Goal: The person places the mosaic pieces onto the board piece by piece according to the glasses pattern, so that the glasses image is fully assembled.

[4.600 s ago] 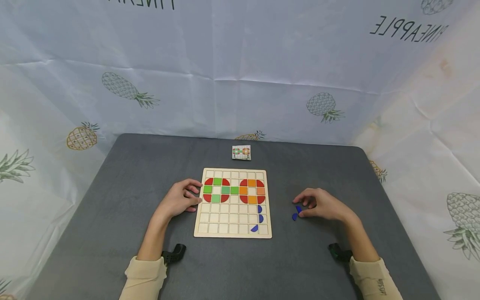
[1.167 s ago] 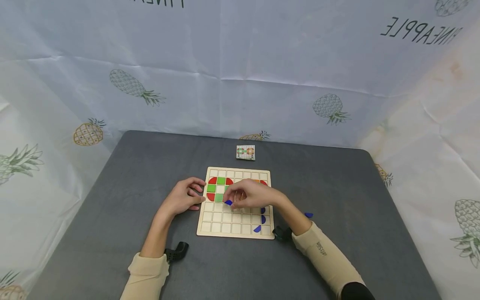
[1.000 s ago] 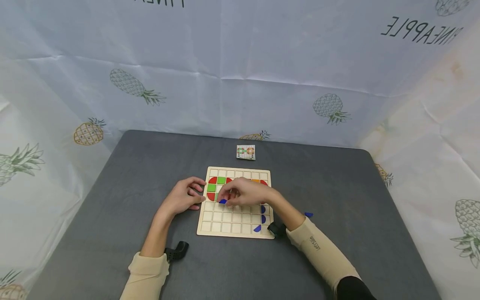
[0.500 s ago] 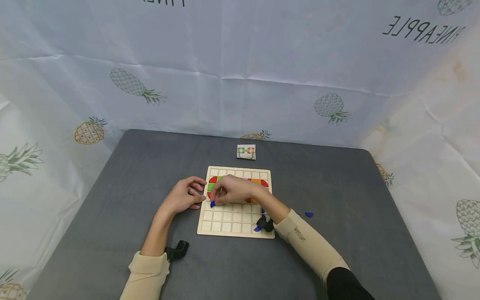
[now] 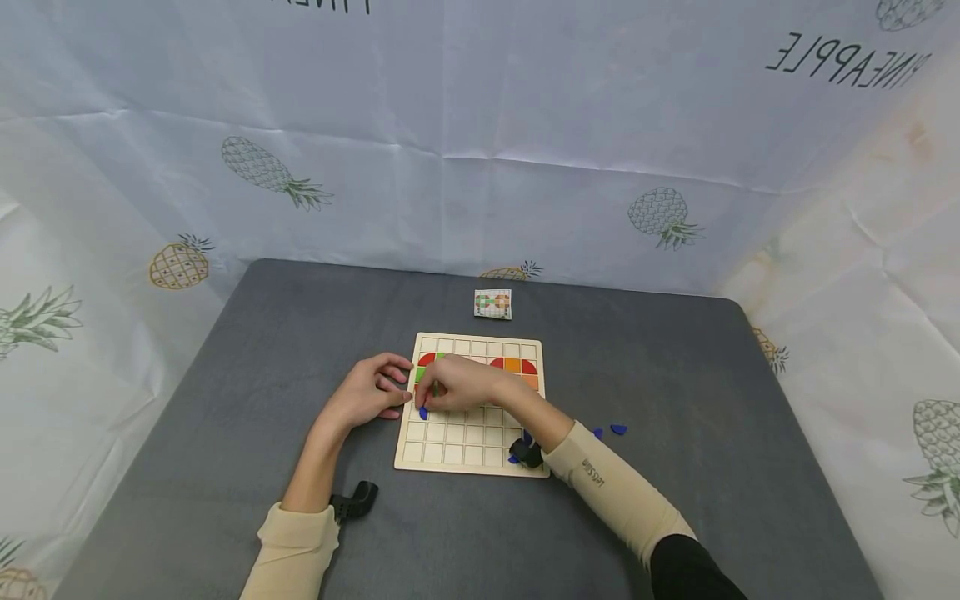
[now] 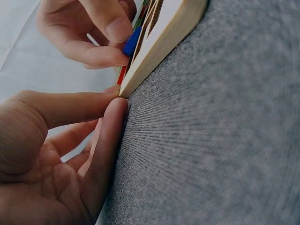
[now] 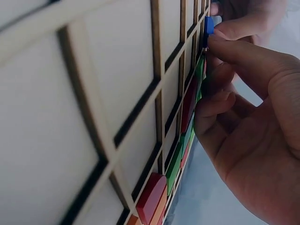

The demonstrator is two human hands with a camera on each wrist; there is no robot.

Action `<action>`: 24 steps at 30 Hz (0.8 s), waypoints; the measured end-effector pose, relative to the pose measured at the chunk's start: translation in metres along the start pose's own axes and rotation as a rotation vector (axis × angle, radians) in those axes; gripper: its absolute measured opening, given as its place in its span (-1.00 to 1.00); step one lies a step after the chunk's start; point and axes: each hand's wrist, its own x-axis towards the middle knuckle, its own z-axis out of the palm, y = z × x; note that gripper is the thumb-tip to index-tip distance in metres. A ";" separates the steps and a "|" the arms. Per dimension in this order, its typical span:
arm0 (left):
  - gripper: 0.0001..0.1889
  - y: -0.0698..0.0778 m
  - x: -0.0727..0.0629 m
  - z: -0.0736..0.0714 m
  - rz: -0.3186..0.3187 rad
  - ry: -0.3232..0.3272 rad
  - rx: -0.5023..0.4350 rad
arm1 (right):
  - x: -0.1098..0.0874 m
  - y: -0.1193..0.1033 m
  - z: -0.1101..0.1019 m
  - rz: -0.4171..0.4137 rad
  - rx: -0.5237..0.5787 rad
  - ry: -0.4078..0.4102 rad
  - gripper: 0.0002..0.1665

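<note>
Between the right hand's [image 5: 461, 383] thumb and fingertips is a blue half-circle tile [image 5: 423, 413], pinched low over the left column of the wooden grid board [image 5: 450, 454]. The left wrist view shows this tile [image 6: 132, 42] tilted at the grid; whether it is seated in a cell I cannot tell. At the board's left edge, the left hand [image 5: 367, 387] holds the rim between thumb and finger. Red [image 5: 528, 367], green [image 5: 421, 375] and orange [image 5: 512, 365] tiles lie in the upper rows, partly hidden by the right hand. Other blue tiles [image 5: 513, 459] on the board's right are partly covered by the wrist camera.
Two loose blue half-circle tiles [image 5: 618, 429] lie on the grey table [image 5: 300, 317] right of the board. Behind the board is a small pattern card [image 5: 492, 304]. A pineapple-print cloth [image 5: 450, 208] hangs at the table's far side.
From the right side of the table, the right hand has brought a blue tile leftward across the board to its left column, turning it lately. The left hand stays at the board's edge.
</note>
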 end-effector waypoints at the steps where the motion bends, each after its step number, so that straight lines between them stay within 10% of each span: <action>1: -0.47 0.000 0.000 0.000 0.001 0.000 0.000 | 0.000 0.000 0.000 0.002 0.000 0.001 -0.78; 24: -0.46 -0.001 -0.001 0.003 0.001 0.026 0.026 | -0.042 0.004 -0.013 0.031 0.052 0.102 -0.75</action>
